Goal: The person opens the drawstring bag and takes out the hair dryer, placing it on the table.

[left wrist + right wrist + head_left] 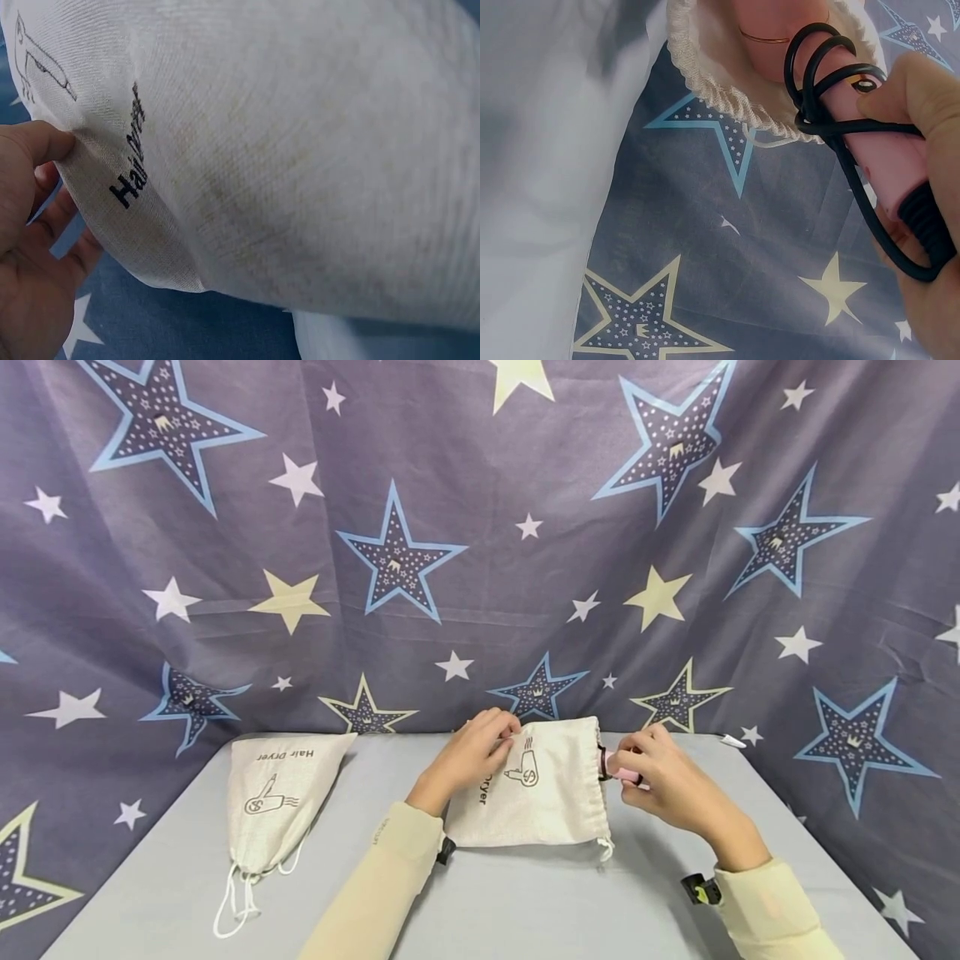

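A cream drawstring bag [558,802] printed with "Hair Dryer" and a dryer drawing lies sideways on the table, its gathered mouth facing right. At its closed end, my left hand [468,756] pinches the cloth, thumb [49,141] on the printed face and fingers behind the edge. My right hand [667,785] grips the handle of a pink hair dryer [885,165] at the bag's mouth. Black cord [866,126] is looped around that handle. The dryer's body is partly inside the bag, so its far end is hidden.
Another cream "Hair Dryer" bag [281,818] lies at the left with its white drawstrings [243,893] loose toward the front. A small white object [732,742] sits at the back right table edge. Behind the grey table [630,910] hangs a star-patterned curtain [480,468].
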`<state>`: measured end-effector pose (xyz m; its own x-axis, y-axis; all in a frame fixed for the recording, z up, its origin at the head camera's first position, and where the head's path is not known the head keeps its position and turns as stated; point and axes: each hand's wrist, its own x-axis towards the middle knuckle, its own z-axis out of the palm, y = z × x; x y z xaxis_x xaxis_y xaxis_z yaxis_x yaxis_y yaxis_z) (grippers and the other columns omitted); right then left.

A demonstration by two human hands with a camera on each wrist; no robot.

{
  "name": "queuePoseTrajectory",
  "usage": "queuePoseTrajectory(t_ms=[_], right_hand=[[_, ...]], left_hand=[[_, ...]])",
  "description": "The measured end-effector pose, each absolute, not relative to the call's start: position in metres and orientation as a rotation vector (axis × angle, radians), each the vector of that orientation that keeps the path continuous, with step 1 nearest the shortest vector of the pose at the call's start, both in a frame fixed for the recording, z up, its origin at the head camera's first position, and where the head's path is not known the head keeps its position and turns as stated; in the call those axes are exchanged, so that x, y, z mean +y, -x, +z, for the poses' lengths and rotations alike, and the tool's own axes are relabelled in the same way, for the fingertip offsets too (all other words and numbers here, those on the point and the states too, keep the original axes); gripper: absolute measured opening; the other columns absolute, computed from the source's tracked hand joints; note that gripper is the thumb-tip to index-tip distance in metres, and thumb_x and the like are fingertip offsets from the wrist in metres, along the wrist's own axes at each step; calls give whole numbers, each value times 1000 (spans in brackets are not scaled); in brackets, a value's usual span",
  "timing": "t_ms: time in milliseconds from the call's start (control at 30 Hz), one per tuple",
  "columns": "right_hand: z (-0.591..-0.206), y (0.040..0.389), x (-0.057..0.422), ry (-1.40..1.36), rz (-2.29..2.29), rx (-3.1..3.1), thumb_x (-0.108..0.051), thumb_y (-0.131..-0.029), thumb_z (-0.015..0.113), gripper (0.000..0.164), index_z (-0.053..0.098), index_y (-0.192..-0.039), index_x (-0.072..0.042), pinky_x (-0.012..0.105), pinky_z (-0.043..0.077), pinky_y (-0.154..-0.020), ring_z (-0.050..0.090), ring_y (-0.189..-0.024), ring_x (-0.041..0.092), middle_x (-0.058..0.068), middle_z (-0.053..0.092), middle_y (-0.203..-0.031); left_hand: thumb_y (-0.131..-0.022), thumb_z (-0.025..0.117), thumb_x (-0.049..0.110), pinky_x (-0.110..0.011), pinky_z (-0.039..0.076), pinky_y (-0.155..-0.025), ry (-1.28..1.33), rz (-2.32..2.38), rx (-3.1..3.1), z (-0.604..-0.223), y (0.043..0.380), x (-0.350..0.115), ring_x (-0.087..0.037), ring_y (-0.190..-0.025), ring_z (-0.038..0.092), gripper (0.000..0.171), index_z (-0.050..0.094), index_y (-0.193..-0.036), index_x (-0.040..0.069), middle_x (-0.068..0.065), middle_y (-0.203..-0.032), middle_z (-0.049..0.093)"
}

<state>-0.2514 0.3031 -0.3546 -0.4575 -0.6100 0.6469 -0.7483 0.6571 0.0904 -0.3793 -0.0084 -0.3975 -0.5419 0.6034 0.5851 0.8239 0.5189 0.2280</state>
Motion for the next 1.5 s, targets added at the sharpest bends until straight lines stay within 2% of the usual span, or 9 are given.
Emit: queuePoseTrajectory(t_ms=[367,500,633,867,1033,1233,1500], right_hand=[[-346,251,314,-1014,277,-2182,-2,-67,71,28,67,-88,-19,37,40,-75,46,-92,21,0,60,-96],[-343,252,317,-1023,284,-2156,-3,-67,70,25,67,-88,-16,39,38,-79,49,-91,24,1,60,-94],[-343,254,318,-1020,287,-2157,-3,-67,70,25,67,-88,-15,39,38,-79,49,-91,24,1,60,-94],[-344,254,321,-996,273,-2157,-4,-67,71,24,67,-87,-16,40,39,-79,50,-91,25,1,59,-93],[-345,255,323,-994,270,-2158,-5,-68,71,23,67,-88,-16,40,39,-78,50,-91,24,1,59,-94],[-349,256,325,-982,278,-2174,-6,-67,73,24,67,-88,-17,38,39,-77,48,-91,22,1,60,-94],[-352,257,327,-961,287,-2175,-4,-66,70,25,67,-86,-17,36,36,-76,47,-87,21,2,61,-93]], left_hand=[[-102,58,12,-31,45,-82,1137,-729,-2377,-394,384,-20,-10,-92,48,14,60,-112,22,9,-98,53],[-102,57,13,-32,45,-86,1138,-693,-2384,-391,383,-20,-11,-96,49,15,60,-115,20,7,-102,54],[-99,61,14,-36,46,-89,1177,-659,-2314,-382,375,-13,-16,-100,53,19,61,-118,17,3,-109,59],[-99,62,25,-33,45,-80,1365,-518,-2162,-364,347,13,-17,-91,51,23,61,-119,14,0,-107,60],[-93,69,40,-32,46,-83,1419,-353,-2151,-362,329,27,-15,-97,53,35,62,-119,18,4,-112,59],[-81,79,53,-30,44,-81,1488,-111,-2143,-374,312,44,-13,-98,52,45,60,-110,24,10,-105,56],[-71,80,65,-33,39,-80,1413,138,-2097,-387,299,57,-16,-98,49,62,59,-115,27,9,-108,54]])
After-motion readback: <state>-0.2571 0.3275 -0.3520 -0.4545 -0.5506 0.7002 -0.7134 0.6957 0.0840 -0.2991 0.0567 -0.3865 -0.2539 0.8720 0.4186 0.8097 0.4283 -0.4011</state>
